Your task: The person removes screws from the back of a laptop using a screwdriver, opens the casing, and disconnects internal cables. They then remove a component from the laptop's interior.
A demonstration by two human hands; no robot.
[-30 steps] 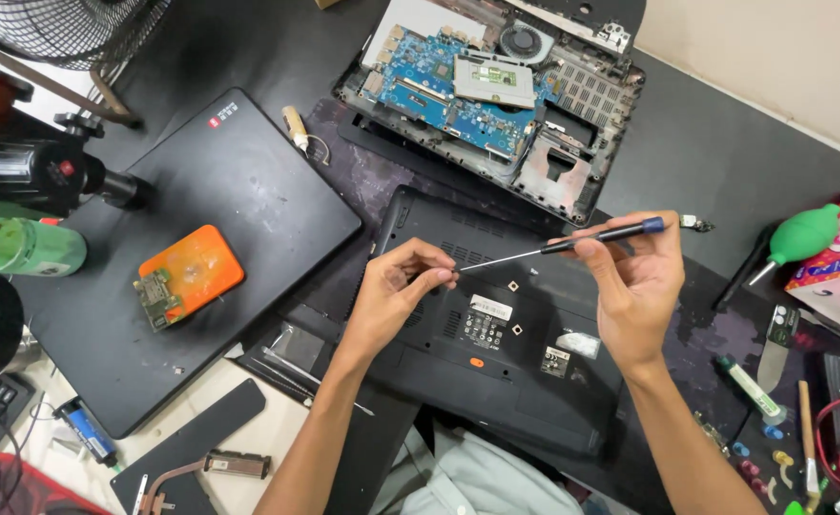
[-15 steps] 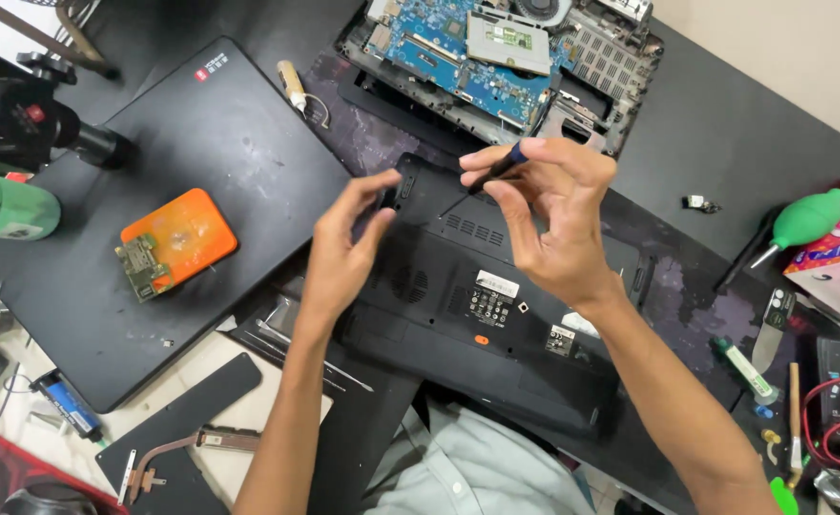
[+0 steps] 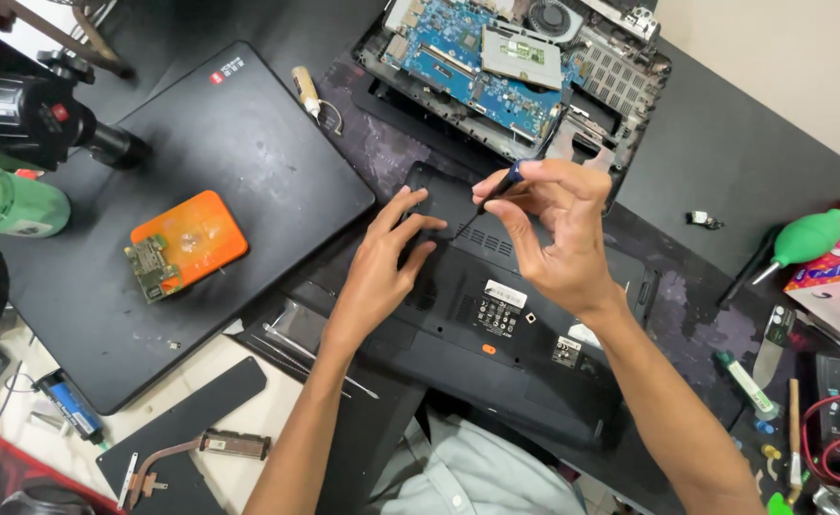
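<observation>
- My right hand (image 3: 558, 238) is pinched shut on a small screwdriver (image 3: 493, 189). Its tip slants down and left onto the laptop base (image 3: 496, 315), near the far left corner.
- My left hand (image 3: 386, 262) lies flat with its fingers spread on that same base, gripping nothing, just left of the tip.
- The screwdriver's long axis runs from far right to near left, so the tip sits between both hands and the right one is the closer.
- An opened laptop with a blue circuit board (image 3: 467, 62) sits just beyond the base, and a closed black laptop (image 3: 181, 219) lies to its left on the surface (image 3: 754, 153).
</observation>
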